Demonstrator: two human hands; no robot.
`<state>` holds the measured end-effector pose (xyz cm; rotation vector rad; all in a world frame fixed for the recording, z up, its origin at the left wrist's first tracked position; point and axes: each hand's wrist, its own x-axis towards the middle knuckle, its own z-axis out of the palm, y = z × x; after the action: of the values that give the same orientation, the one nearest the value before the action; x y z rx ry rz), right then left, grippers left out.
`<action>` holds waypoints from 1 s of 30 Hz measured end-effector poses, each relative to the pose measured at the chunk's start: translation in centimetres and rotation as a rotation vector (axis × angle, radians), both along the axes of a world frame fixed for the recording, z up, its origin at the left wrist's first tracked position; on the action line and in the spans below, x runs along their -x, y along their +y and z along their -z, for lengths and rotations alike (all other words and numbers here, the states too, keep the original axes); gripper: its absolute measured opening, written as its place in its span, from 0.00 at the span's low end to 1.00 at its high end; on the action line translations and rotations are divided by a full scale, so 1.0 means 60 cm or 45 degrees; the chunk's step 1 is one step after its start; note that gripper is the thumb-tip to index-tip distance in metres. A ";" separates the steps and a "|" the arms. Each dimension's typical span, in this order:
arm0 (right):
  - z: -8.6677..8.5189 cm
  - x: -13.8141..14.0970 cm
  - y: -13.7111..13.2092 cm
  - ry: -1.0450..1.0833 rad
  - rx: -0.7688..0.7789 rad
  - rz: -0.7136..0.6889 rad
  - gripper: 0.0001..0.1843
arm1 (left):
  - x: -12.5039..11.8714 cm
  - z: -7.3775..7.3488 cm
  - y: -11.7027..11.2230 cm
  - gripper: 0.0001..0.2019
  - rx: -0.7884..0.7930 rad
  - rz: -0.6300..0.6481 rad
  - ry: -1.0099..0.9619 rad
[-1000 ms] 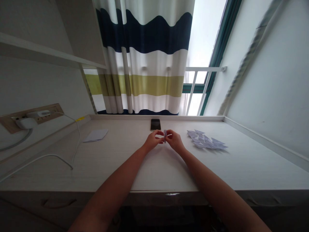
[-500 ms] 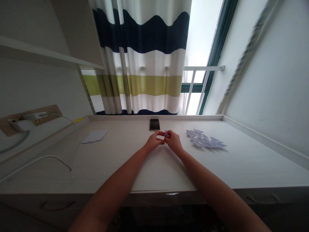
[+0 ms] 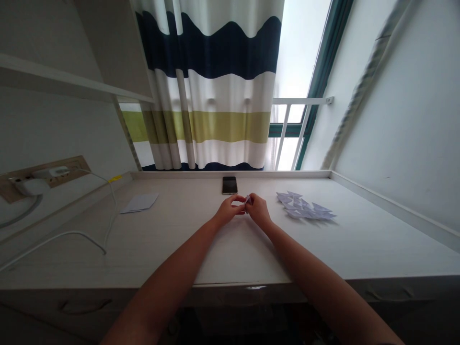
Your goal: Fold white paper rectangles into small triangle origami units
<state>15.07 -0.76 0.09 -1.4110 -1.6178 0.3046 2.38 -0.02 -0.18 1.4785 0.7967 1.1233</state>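
Observation:
Both of my hands meet over the middle of the pale desk (image 3: 230,249). My left hand (image 3: 228,209) and my right hand (image 3: 257,209) pinch a small folded piece of white paper (image 3: 247,199) between their fingertips, just above the desk top. Only a corner of that paper shows; the rest is hidden by my fingers. A pile of several folded paper triangles (image 3: 304,209) lies on the desk to the right of my right hand.
A dark phone (image 3: 229,185) lies flat behind my hands near the back edge. A white sheet of paper (image 3: 140,202) rests at the left. A white cable (image 3: 89,230) runs from a charger (image 3: 34,182) on the left wall. A striped curtain (image 3: 212,96) hangs behind.
My hands stay together on the small paper; less of it shows between the fingers now. The view has shifted slightly.

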 end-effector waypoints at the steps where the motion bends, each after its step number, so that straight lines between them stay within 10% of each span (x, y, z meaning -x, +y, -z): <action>1: -0.001 0.000 -0.001 0.013 0.008 -0.003 0.04 | 0.000 0.001 0.000 0.16 -0.005 0.007 -0.007; 30: 0.007 -0.007 0.018 0.469 -0.004 -0.378 0.14 | 0.008 -0.002 0.016 0.08 -0.022 -0.250 -0.245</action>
<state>15.49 0.29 -0.32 -1.0355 -1.5115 0.6925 1.91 0.94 -0.05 1.3031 0.8112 1.4004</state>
